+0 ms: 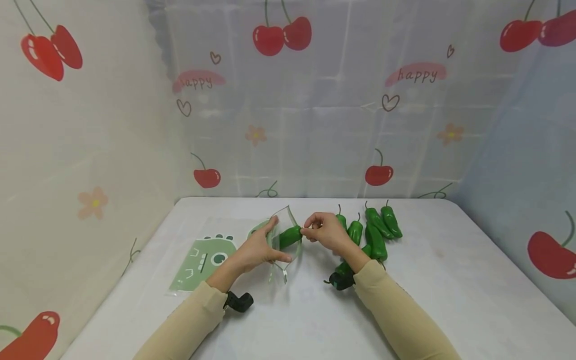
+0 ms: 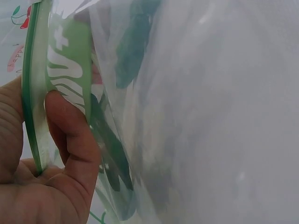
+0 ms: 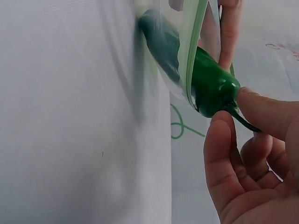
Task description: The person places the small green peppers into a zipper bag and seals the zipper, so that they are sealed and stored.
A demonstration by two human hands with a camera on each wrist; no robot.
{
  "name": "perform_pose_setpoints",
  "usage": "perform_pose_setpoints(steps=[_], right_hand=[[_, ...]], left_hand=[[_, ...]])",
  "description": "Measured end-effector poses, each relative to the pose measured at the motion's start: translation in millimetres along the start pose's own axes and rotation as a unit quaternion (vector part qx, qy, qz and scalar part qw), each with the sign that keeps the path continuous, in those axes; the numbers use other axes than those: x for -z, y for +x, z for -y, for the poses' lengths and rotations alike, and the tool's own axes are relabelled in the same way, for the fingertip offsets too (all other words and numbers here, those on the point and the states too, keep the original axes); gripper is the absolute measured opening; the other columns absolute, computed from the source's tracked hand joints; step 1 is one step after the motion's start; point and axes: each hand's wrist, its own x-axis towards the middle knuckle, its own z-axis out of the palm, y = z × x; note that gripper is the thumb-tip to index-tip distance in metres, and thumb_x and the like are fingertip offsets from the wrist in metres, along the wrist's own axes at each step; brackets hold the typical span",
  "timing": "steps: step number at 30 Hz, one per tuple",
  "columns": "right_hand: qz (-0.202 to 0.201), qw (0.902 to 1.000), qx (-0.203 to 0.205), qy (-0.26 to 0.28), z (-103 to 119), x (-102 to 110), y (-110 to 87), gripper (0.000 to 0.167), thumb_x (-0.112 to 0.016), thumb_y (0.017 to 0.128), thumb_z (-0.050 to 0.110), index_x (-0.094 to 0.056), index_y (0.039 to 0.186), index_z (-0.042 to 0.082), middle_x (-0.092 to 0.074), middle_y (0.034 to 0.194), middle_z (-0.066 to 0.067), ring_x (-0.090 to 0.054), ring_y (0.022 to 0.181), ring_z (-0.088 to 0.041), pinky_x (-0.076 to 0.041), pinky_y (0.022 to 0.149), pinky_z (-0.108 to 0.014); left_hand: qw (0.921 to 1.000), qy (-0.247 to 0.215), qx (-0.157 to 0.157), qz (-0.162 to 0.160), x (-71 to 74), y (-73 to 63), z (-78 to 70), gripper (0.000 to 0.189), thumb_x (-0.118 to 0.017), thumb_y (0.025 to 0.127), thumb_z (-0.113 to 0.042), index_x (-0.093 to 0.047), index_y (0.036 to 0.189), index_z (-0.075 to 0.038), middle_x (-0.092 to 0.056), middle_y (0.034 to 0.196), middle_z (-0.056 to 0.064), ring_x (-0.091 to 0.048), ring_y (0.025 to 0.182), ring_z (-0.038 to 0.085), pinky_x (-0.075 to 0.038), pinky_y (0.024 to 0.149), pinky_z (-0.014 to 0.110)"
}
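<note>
Head view: from the right hand (image 1: 330,233), which is nearest, the green pepper (image 1: 290,237) lies toward 9 o'clock, its long way running 2 to 8, partly inside the bag (image 1: 291,217) the left hand (image 1: 253,252) holds. Left wrist view: these fingers (image 2: 72,140) bend round the bag's edge at 9 o'clock. Right wrist view: these fingers (image 3: 222,140) pinch the stem (image 3: 244,121), and the pepper's tip points away, between 10 and 11 o'clock
</note>
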Motion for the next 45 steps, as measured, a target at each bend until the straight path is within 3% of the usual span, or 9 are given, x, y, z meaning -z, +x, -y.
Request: perform_pose_setpoints(steps=[3,7,12,18,29,39,45], right_hand=[[-0.005,1.0,-0.004,-0.005,1.2,1.0,-0.7,0.015,-0.08,0.092,0.024,-0.072,0.091,0.011,-0.067,0.072,-0.003,-0.07,0.081,-0.037,-0.05,0.064,-0.033],[-0.001,0.9999,-0.011,-0.003,5.5,1.7,-1.2,0.014,-0.078,0.094,0.026,-0.075,0.095,0.012,-0.073,0.082,-0.004,-0.072,0.084,-0.033,-0.059,0.077,-0.044],[0.012,0.9998,-0.014,0.004,7.8,1.4,0.0,0.019,-0.073,0.098,0.025,-0.078,0.105,0.008,-0.076,0.09,-0.007,-0.074,0.086,-0.029,-0.06,0.087,-0.051],[0.018,0.9998,-0.01,-0.007,10.8,-1.5,-0.2,0.019,-0.071,0.099,0.024,-0.078,0.107,0.008,-0.075,0.088,-0.005,-0.07,0.077,-0.015,-0.06,0.085,-0.049],[0.033,0.9993,-0.014,0.014,13.0,-8.5,-1.6,0.016,-0.072,0.099,0.02,-0.077,0.106,0.007,-0.077,0.1,-0.015,-0.073,0.089,-0.034,-0.061,0.083,-0.048],[0.067,0.9977,-0.007,0.011,14.7,-15.0,-2.9,0.028,-0.067,0.101,0.019,-0.073,0.123,0.003,-0.077,0.101,-0.015,-0.067,0.076,-0.016,-0.061,0.081,-0.044],[0.048,0.9987,-0.006,0.014,13.6,-16.5,-3.3,0.026,-0.067,0.101,0.015,-0.071,0.123,0.001,-0.075,0.108,-0.017,-0.072,0.084,-0.025,-0.061,0.08,-0.044]], left_hand=[[0.9999,-0.01,-0.003,0.004,0.3,0.8,1.5,0.132,-0.099,0.067,-0.025,-0.013,0.167,-0.021,-0.02,0.173,-0.005,-0.041,0.137,0.028,-0.056,0.065,0.035],[0.9998,-0.018,-0.005,0.003,0.7,1.8,2.7,0.132,-0.099,0.067,-0.023,-0.013,0.167,-0.02,-0.019,0.173,-0.004,-0.041,0.136,0.029,-0.056,0.064,0.035],[0.9998,-0.017,-0.006,-0.001,1.0,2.4,2.6,0.13,-0.098,0.068,-0.021,-0.014,0.167,-0.022,-0.02,0.173,-0.003,-0.042,0.136,0.029,-0.056,0.063,0.036],[0.9999,-0.015,-0.006,-0.005,0.7,2.1,1.7,0.128,-0.097,0.07,-0.019,-0.015,0.167,-0.021,-0.02,0.173,-0.004,-0.045,0.131,0.028,-0.056,0.063,0.036],[0.9999,-0.006,-0.009,-0.005,1.1,2.3,0.9,0.131,-0.098,0.069,-0.021,-0.013,0.167,-0.021,-0.018,0.173,-0.004,-0.044,0.132,0.028,-0.056,0.062,0.037],[0.9999,-0.003,-0.012,-0.004,2.4,2.2,-0.6,0.132,-0.099,0.068,-0.024,-0.013,0.167,-0.02,-0.02,0.173,-0.003,-0.047,0.128,0.027,-0.056,0.061,0.036],[0.9998,-0.013,-0.014,-0.008,1.4,0.5,-1.8,0.131,-0.099,0.067,-0.023,-0.015,0.167,-0.019,-0.021,0.173,-0.002,-0.05,0.121,0.027,-0.056,0.061,0.038]])
